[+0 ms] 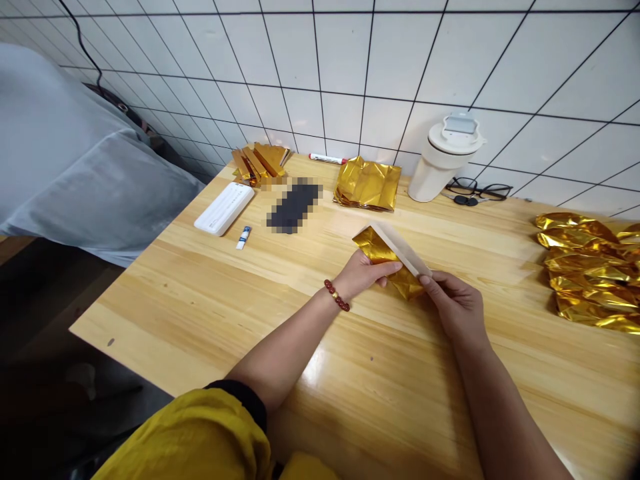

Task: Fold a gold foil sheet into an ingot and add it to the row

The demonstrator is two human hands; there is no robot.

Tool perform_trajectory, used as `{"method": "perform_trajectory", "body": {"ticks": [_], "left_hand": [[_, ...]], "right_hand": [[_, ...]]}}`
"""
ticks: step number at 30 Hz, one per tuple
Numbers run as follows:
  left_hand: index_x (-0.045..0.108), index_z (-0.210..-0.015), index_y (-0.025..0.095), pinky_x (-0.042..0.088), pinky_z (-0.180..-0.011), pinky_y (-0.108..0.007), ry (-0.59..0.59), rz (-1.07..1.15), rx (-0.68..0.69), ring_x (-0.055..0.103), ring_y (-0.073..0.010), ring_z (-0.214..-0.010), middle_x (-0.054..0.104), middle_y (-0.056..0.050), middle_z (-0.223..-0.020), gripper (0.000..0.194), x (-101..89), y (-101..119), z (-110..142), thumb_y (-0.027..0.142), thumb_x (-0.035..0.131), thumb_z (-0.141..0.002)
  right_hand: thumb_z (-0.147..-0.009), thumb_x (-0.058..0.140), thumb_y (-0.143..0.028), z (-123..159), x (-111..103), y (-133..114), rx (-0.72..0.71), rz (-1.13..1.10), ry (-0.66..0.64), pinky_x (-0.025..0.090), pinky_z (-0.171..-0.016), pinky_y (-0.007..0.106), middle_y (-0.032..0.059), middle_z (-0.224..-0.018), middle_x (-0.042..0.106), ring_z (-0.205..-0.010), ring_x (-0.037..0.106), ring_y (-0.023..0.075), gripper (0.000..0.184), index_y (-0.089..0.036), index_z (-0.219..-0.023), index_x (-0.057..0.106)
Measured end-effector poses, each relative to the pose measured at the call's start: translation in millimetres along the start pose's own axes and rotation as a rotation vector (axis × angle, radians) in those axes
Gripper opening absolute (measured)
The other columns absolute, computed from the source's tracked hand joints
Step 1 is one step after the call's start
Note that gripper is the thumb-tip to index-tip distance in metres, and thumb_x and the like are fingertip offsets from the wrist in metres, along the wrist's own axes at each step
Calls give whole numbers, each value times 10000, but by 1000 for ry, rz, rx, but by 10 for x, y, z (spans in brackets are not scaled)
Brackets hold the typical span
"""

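Note:
A sheet of gold foil paper (pixel 376 248) lies partly folded near the middle of the wooden table (pixel 210 300), with a pale wooden strip (pixel 400 247) across its top. My left hand (pixel 364 272), with a red bead bracelet on the wrist, pinches the foil's left side, fingers closed on it. My right hand (pixel 453 300) grips the near end of the strip together with the foil's right corner.
A stack of flat gold sheets (pixel 369 184) lies at the back. Folded gold pieces (pixel 260 163) are piled at the back left, crumpled gold foil (pixel 590 270) at the right edge. Also present: white case (pixel 224 208), small tube (pixel 244 237), marker (pixel 327 159), white tumbler (pixel 445 160), glasses (pixel 477 192).

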State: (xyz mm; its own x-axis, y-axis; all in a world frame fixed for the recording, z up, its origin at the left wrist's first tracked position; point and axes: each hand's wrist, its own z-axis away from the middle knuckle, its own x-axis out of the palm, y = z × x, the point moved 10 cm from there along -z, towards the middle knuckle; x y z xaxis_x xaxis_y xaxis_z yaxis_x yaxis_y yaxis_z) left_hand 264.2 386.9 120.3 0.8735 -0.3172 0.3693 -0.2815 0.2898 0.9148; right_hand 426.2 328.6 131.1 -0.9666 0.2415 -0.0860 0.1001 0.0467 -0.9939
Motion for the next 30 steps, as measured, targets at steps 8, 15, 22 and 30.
{"method": "perform_trajectory", "body": {"ticks": [8,15,22,30], "left_hand": [[661,-748,130,405,-482,-213,-16,-51,20,491,-62,-520,631,-5,-711,390,16,32,25,450,836,-610],[648,-756,128,394,-466,-216,9,-56,24,473,-49,-482,623,2,-698,415,-12,29,7,469,833,-609],[655,-718,133,367,-466,-213,-7,-53,30,450,-50,-478,592,25,-620,406,-2,27,3,476,841,-605],[648,-742,156,320,-414,-192,194,209,84,473,-58,-488,593,26,-619,408,-253,68,-31,528,798,-672]], "right_hand": [[-660,866,-360,-9,-95,53,27,-70,83,577,-656,314,15,-759,741,-639,660,150,209,-217,-757,748],[-640,878,-376,-29,-120,3,-15,-111,115,554,-656,279,11,-769,700,-685,643,141,277,-217,-728,669],[-738,803,-437,3,84,11,23,-3,-78,511,-590,262,0,-679,680,-603,604,133,249,-213,-737,695],[-740,797,-455,14,76,26,43,16,-68,461,-533,243,-11,-626,656,-550,563,119,281,-211,-683,669]]}}
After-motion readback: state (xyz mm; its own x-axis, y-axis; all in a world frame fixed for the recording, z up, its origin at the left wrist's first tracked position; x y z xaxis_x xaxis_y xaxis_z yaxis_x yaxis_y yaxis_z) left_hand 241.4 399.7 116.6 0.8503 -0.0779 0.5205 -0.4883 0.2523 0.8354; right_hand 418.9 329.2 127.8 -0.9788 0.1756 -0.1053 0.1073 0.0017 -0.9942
